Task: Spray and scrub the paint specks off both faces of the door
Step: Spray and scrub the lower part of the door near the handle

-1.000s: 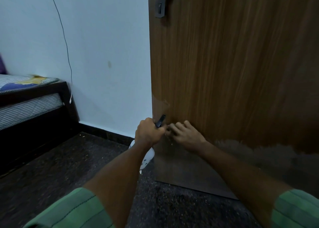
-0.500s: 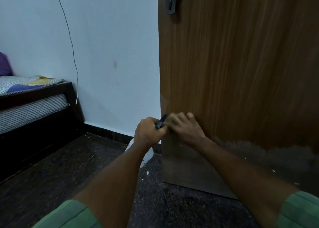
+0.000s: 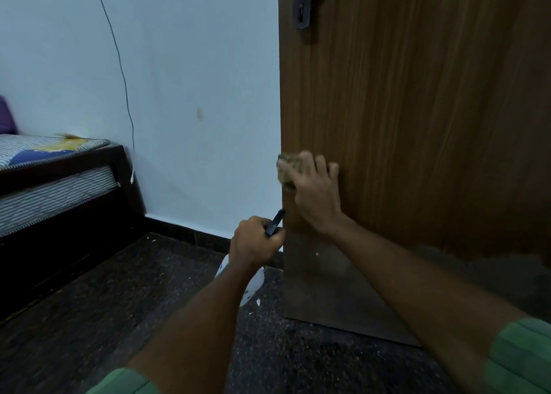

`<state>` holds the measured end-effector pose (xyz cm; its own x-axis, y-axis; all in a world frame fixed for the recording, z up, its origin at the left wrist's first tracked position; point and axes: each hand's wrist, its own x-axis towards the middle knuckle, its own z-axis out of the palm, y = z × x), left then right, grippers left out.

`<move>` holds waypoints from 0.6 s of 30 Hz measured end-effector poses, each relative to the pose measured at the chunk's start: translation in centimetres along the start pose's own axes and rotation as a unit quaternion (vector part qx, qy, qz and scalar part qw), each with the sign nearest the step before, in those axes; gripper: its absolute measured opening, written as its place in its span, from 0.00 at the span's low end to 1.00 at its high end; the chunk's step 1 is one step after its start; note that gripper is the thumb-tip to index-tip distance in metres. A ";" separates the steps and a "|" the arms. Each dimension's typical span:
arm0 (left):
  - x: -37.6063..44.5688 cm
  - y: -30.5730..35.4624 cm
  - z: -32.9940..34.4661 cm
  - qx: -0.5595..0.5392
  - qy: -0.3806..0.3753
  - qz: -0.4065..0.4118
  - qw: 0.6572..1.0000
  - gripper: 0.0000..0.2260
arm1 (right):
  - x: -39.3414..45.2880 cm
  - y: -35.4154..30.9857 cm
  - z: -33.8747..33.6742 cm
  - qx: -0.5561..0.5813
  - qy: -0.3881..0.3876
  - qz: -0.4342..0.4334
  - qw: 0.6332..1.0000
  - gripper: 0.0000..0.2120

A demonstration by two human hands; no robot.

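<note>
Door [image 3: 417,125]: brown wood-grain slab standing on the dark floor [image 3: 119,319], its free vertical edge toward the white wall [image 3: 193,65]; a dark latch [image 3: 302,8] hangs near its top edge.
Right hand [image 3: 316,193]: fingers curled over a greenish scrub pad [image 3: 287,170], pressing it flat to the door face just inside the free edge, about mid-height in view.
Left hand [image 3: 253,244]: closed round a white spray bottle [image 3: 252,286], whose body hangs below the fist; the black nozzle [image 3: 275,222] sticks up past the knuckles and points at the door edge, just below the pad.
Pad, handling: looks soft and compressible, likely damp; best held as it is, palm behind and fingertips over the top rim, so pressure spreads.
Bottle, handling: light plastic, probably slick when wet; the neck under the trigger is the sure place to hold.
Door, handling: stiff and heavy but free to swing, so hard scrubbing near the free edge may push it away.
Specks: a few pale flecks show on the lower door face, below both hands; white chips lie on the floor near the bottom corner.
Step, as judged: scrubbing the edge strip of this face; the other face is hidden.
Bed [image 3: 53,167]: striped mattress on a dark frame against the wall, well apart from the door.
</note>
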<state>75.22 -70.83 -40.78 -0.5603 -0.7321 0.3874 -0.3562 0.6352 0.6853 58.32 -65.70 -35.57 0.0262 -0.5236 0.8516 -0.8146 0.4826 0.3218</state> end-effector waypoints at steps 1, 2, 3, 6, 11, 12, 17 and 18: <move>0.0 -0.1 0.0 -0.001 -0.005 0.001 1.000 0.22 | 1.2 -0.2 -0.5 -0.002 0.000 0.018 1.000 0.30; 0.0 -0.2 -0.1 -0.005 -0.009 0.001 1.000 0.22 | 1.6 -0.2 -0.5 -0.012 -0.006 0.003 1.000 0.30; 0.1 -0.3 -0.3 -0.010 -0.006 -0.005 1.000 0.22 | 1.3 0.0 -0.2 -0.026 -0.008 -0.037 0.999 0.28; 0.0 -0.8 -0.7 -0.013 0.006 -0.021 1.000 0.22 | -3.3 0.2 1.5 -0.048 -0.053 -0.218 0.973 0.24; -1.4 -2.3 0.6 0.041 -0.085 -0.007 0.995 0.19 | -6.4 0.1 1.0 -0.005 -0.116 -0.174 0.978 0.30; -1.3 -2.4 0.7 0.055 -0.102 -0.006 0.993 0.18 | -5.6 0.4 0.7 0.010 -0.084 -0.103 0.991 0.32; -1.1 -3.3 2.0 0.079 -0.133 -0.034 0.987 0.16 | -6.0 1.6 1.3 0.018 -0.009 -0.037 0.999 0.29; -1.1 -3.2 2.2 0.086 -0.132 -0.038 0.987 0.14 | -6.6 1.8 1.7 0.017 -0.004 -0.061 0.998 0.29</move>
<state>75.31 -71.50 -44.78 -0.6948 -0.7035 0.1495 -0.5135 0.6309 0.5816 55.71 -62.63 -41.29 0.1223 -0.5821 0.8039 -0.8242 0.3916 0.4090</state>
